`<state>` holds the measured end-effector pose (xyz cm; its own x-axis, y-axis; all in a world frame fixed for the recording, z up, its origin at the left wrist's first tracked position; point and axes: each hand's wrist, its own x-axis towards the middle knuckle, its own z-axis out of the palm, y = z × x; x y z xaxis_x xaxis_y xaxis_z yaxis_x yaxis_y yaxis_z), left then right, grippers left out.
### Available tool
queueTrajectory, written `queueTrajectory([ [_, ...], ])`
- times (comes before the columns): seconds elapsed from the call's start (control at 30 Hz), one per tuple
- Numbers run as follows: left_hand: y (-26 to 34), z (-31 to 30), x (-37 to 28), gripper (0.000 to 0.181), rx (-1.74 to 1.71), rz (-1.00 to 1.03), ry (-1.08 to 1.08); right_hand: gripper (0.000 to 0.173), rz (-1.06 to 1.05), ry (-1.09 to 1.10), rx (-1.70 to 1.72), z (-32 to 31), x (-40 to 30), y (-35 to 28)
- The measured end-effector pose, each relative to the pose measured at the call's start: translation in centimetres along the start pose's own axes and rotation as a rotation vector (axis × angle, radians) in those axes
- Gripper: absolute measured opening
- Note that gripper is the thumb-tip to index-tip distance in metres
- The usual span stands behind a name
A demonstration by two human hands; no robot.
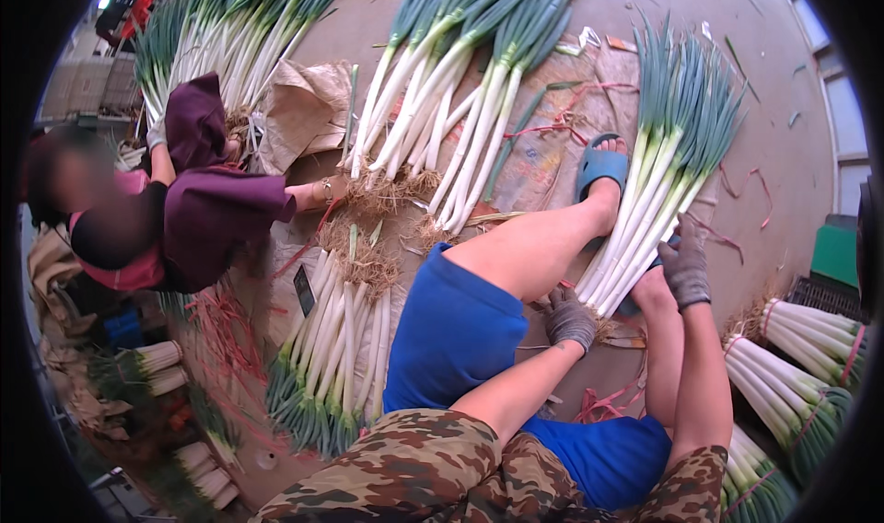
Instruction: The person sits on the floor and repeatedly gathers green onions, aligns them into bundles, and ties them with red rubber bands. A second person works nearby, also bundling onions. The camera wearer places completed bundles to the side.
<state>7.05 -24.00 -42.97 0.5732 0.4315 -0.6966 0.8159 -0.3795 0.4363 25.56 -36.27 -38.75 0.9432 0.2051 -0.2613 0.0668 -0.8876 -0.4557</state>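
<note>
A bundle of long green onions (632, 229) lies before me between my lower legs, white shanks and roots towards me, green leaves pointing away. My left hand (570, 321), in a grey knit glove, is at the bundle's left side near the roots. Part of its fingers is hidden, and a bit of red tie strip (566, 284) shows at the fingertips. On the other side, my right hand (685, 266), gloved too, is beside the white shanks with its fingers pointing up. Another red strip (722, 238) trails close to those fingertips. Whether either hand grips anything is unclear.
Loose green onions (442, 108) lie on sacking ahead, and others (338, 343) at left. Tied bundles (780, 385) are stacked at right. A co-worker (173, 198) sits at left with a gloved hand on more onions. Red strips (224, 323) litter the floor.
</note>
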Motion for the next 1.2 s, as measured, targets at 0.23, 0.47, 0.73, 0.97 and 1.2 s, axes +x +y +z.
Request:
queueTrajectory([
  [0.23,6.2,-11.7,-12.4,0.026,-0.655,0.619,-0.238,0.061,-0.035,0.067,0.096,-9.5,-7.1,-1.2],
  [0.47,-0.9,-36.0,7.2,0.019,-0.892,0.484,0.221,0.054,0.049,0.101,0.291,-11.5,-13.4,2.9],
  [0.73,-9.0,-24.2,19.8,0.048,0.421,0.154,0.236,0.056,0.103,-0.142,0.349,-8.3,-12.6,0.3],
  [0.97,-12.0,-26.2,19.6,0.029,-0.434,0.041,-0.279,0.056,0.127,-0.131,0.365,-8.9,-12.4,0.4],
  [1.2,-8.2,-36.0,5.6,0.017,-0.389,0.381,-0.419,0.044,-0.097,-0.131,0.269,-8.9,-13.3,-1.7],
])
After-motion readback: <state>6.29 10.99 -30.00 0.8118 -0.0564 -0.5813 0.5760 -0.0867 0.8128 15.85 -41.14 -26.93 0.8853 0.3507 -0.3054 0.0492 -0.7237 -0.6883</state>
